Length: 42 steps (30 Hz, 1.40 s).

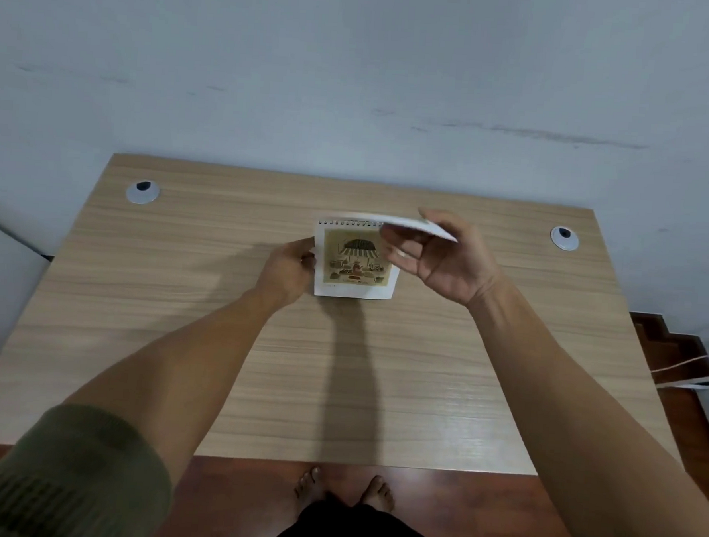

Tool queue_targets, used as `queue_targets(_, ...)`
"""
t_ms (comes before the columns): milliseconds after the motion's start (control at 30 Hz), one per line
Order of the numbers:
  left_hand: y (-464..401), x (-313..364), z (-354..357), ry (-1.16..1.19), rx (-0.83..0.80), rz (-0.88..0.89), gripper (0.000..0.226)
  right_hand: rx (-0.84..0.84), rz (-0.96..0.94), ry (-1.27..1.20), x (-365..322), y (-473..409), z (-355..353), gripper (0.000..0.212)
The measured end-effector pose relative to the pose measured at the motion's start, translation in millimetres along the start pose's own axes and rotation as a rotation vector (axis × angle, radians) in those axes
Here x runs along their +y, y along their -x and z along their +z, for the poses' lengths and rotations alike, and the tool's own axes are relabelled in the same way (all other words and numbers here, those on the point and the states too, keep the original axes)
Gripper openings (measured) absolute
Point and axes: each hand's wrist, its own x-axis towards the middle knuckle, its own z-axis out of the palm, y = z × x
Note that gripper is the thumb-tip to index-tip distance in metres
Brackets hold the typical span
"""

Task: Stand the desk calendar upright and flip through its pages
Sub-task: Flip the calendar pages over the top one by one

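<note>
The wood-grain worktop (255,366) fills most of the view, with 2 round cable grommets (142,192) near its far corners and a pale wall behind it. Near the middle of the far half stands the desk calendar (355,264), upright with its spiral binding along the top edge and an illustrated page with a striped awning facing the person.

The right hand (440,257) is raised at the calendar's top right, fingers (403,254) pinched together on 1 white page (409,227) that is lifted roughly level over the binding, mid-flip. The left hand (286,270) rests against the calendar's left edge, fingers closed on that edge to steady it.

The main risk, as I judge it, is the stand tipping backward or sliding if the page is pulled over faster than the left hand can brace it. A page dragged sideways rather than straight over the coils could snag or tear at its punched holes. The pinch may also hold more than 1 sheet; I cannot tell from here, and that would skip a page.
</note>
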Motion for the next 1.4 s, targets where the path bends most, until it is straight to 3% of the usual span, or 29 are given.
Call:
queue_targets(67,-5,-8,-1,-0.067,-0.001,0.083,0.035,-0.009,-0.042,-0.034,-5,-5,13,0.03)
queue_targets(167,-1,-5,-5,-0.056,-0.067,0.042,0.047,-0.005,-0.151,0.059,-11,-11,22,0.047)
queue_targets(233,2,-1,-8,-0.041,-0.078,0.039,0.046,0.071,-0.273,0.287,-11,-15,22,0.043)
queue_targets(333,5,3,-7,-0.013,-0.078,0.094,0.039,0.208,-0.433,0.915,0,-23,17,0.032)
queue_targets(433,6,3,-7,0.016,-0.084,0.072,0.039,0.179,-0.407,1.381,15,-33,7,0.04)
queue_targets(667,3,-3,-6,-0.003,-0.09,0.102,0.046,0.154,-0.38,1.762,36,-55,1,0.059)
queue_targets(767,5,0,-6,-0.005,-0.079,0.096,0.047,0.184,-0.391,1.792,39,-60,2,0.055)
queue_targets(900,3,5,-5,0.013,-0.031,0.022,0.032,0.169,-0.386,1.841,39,-63,1,0.054)
queue_targets(967,4,4,-3,0.09,-0.056,0.026,0.038,0.176,-0.423,1.847,42,-63,-4,0.06)
queue_targets(1033,2,0,-4,0.024,-0.044,0.052,0.045,0.311,-0.577,1.764,49,-59,-10,0.067)
queue_targets(1133,0,-4,-5,-0.028,-0.061,0.04,0.045,0.666,-0.717,1.327,69,-45,-23,0.053)
queue_targets(1233,3,4,-5,-0.056,-0.049,0.03,0.045,0.767,-0.502,1.027,88,-37,-39,0.04)
queue_targets(1300,4,4,-4,-0.06,-0.055,0.035,0.045,0.74,-0.343,0.982,99,-37,-50,0.038)
queue_targets(1400,1,0,-3,-0.059,-0.054,0.024,0.043,0.745,-0.286,0.992,110,-39,-57,0.037)
